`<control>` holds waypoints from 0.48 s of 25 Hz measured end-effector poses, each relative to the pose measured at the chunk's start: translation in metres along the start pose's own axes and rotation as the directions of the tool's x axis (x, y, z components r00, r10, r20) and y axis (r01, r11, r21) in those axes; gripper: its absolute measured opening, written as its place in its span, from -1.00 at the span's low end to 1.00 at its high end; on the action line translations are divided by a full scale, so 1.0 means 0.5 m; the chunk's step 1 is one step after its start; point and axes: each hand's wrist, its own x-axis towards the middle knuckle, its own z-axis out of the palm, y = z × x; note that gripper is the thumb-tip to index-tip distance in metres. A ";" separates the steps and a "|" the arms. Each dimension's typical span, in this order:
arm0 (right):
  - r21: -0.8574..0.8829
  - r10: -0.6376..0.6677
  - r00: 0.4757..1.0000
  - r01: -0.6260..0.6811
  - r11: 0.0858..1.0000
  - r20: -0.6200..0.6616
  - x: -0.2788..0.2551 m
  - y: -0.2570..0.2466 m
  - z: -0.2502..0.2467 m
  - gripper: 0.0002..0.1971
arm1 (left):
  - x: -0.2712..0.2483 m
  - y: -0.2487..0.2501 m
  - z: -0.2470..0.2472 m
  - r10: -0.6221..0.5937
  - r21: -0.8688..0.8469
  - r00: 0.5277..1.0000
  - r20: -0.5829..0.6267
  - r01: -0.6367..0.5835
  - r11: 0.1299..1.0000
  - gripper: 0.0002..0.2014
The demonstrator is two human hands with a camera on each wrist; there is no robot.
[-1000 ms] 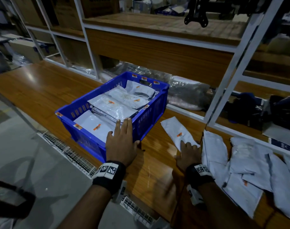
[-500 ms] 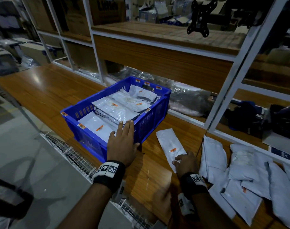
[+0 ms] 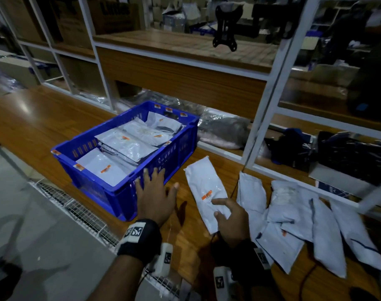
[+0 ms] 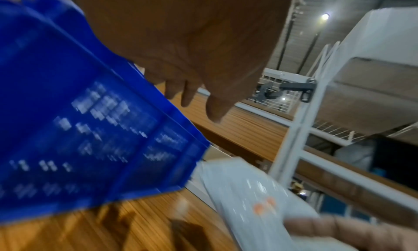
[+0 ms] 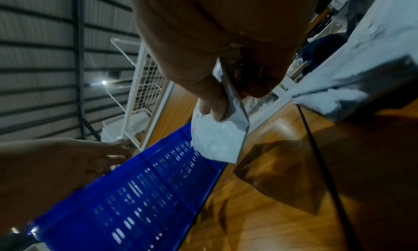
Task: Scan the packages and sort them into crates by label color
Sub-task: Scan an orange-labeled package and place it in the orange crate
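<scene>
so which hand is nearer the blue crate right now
Left. The left hand lies open, its fingertips at the blue crate's near rim. The right hand is off to the crate's right, pinching a white package above the table.

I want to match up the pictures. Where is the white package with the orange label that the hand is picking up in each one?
Head: white package lower centre, right hand pinching its near end.
Left wrist: bottom right, orange label showing.
Right wrist: centre, pinched under the thumb.
Shared landmark: blue crate, left of the package in all views.
</scene>
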 end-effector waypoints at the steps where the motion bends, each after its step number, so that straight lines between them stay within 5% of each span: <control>1: 0.029 -0.045 0.999 0.045 0.999 0.000 -0.012 -0.006 -0.022 -0.66 | -0.017 0.021 0.025 -0.051 -0.176 0.995 0.086 0.066 0.982 -0.26; 3: 0.081 -0.085 0.995 0.081 0.993 0.043 -0.030 -0.008 -0.071 -0.70 | -0.044 0.069 0.067 -0.104 -0.580 0.951 0.293 0.263 0.771 -0.28; 5: 0.106 -0.076 0.994 0.067 0.992 0.084 -0.049 -0.006 -0.123 -0.71 | -0.060 0.115 0.093 -0.124 -0.754 0.902 0.413 0.415 0.508 -0.55; 6: 0.100 -0.079 0.993 0.070 0.993 0.086 -0.059 -0.007 -0.143 -0.72 | -0.067 0.132 0.098 -0.126 -0.779 0.897 0.424 0.433 0.454 -0.67; 9: 0.033 -0.078 0.995 0.080 0.996 -0.069 -0.083 0.007 -0.220 -0.82 | -0.084 0.182 0.126 -0.098 -0.806 0.926 0.365 0.367 0.465 -0.78; 12: -0.053 0.154 0.948 -0.175 0.983 -0.280 -0.116 0.073 -0.320 -0.90 | -0.106 0.240 0.153 -0.062 -0.837 0.943 0.328 0.321 0.443 -0.80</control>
